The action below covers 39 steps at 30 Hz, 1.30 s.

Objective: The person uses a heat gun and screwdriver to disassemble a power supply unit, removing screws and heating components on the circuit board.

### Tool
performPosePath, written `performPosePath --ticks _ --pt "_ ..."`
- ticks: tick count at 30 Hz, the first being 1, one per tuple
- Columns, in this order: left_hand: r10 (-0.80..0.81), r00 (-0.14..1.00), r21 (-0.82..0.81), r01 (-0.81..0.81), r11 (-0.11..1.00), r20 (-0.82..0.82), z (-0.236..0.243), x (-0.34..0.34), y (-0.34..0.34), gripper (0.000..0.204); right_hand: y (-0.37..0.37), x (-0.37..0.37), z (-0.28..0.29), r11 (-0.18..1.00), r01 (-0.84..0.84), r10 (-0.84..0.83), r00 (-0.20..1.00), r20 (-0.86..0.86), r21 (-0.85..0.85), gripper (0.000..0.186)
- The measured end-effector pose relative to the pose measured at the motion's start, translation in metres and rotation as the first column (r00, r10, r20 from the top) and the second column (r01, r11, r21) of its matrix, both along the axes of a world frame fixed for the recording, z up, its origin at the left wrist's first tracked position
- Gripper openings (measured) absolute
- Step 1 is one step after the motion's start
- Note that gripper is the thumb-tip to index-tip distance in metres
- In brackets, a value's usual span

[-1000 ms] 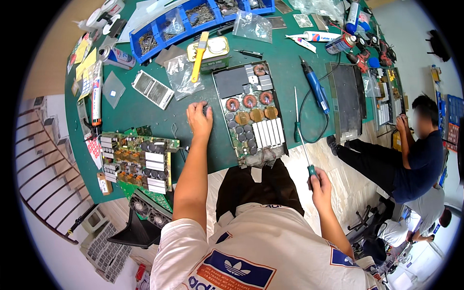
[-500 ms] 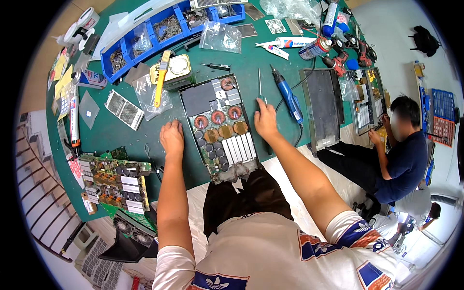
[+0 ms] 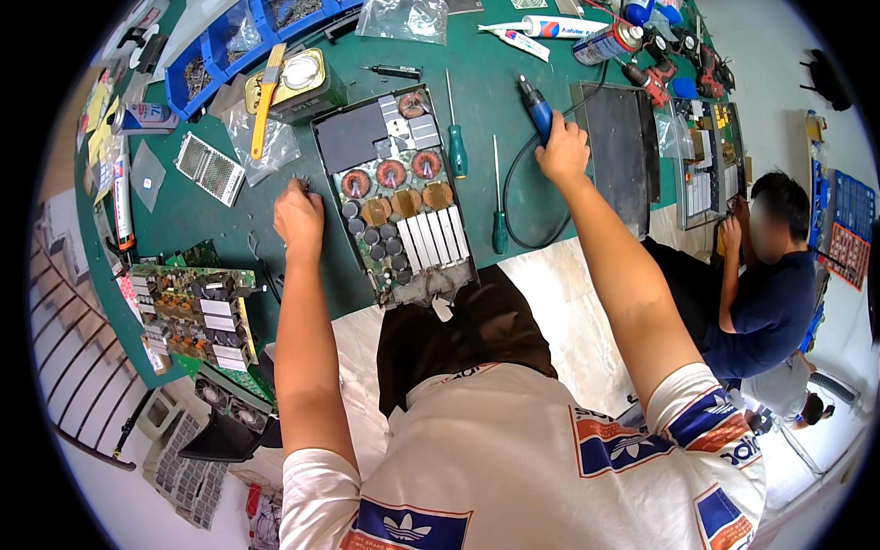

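My right hand (image 3: pixel 563 154) is wrapped round the body of a blue electric screwdriver (image 3: pixel 535 103), whose dark tip points away from me. My left hand (image 3: pixel 299 218) is closed on the mat, fingertips pinched together; a small dark bit shows at them, too small to name. Between my hands lies an open metal chassis with a power circuit board (image 3: pixel 423 240), carrying copper coils, black capacitors and silver heat sinks. Two green-handled screwdrivers, one (image 3: pixel 457 147) beside the chassis and another (image 3: pixel 500 229) nearer me, lie between it and my right hand.
A yellow brush (image 3: pixel 267 105) rests across a tin (image 3: pixel 307 84) at back left, near blue parts bins (image 3: pixel 203 57). A perforated metal plate (image 3: pixel 210 170) and another circuit board (image 3: pixel 194 312) lie left. An empty metal case (image 3: pixel 623 156) stands right, with a seated co-worker (image 3: pixel 765 275) beyond.
My right hand has moved right, off the hand screwdrivers, and closed round the electric screwdriver. My left hand has drawn its fingers into a pinch. The whole view has shifted somewhat.
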<state>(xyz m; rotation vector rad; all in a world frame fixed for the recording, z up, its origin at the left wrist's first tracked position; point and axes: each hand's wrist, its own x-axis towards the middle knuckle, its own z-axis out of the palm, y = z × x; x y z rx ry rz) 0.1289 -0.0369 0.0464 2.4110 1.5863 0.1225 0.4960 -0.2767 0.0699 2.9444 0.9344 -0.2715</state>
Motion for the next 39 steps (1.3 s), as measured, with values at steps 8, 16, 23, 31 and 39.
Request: performPosePath --ticks 8,16,23,31,39 --pt "-0.146 0.927 0.115 0.113 0.987 0.345 0.017 -0.022 -0.027 0.020 -0.016 0.026 -0.014 0.991 0.123 -0.129 0.981 -0.146 -0.053 0.059" --pt "0.392 0.697 -0.501 -0.054 0.864 0.601 0.053 -0.061 -0.101 0.021 -0.065 0.003 0.020 0.939 0.034 0.092 0.934 -0.345 0.342 0.054" --pt "0.675 0.423 -0.786 0.181 0.591 0.605 0.081 -0.114 -0.149 0.013 -0.112 -0.110 0.136 0.846 0.116 0.207 0.827 -0.523 0.520 0.051" --pt "0.894 0.107 -0.770 0.560 0.307 0.434 0.143 -0.113 -0.171 0.012 -0.097 -0.211 0.245 0.796 -0.287 0.589 0.568 -0.575 0.533 0.054" --pt "0.980 0.012 -0.671 0.731 0.126 0.197 0.154 -0.136 -0.186 0.013 -0.087 -0.254 0.269 0.725 -0.501 0.684 0.453 -0.571 0.472 0.071"
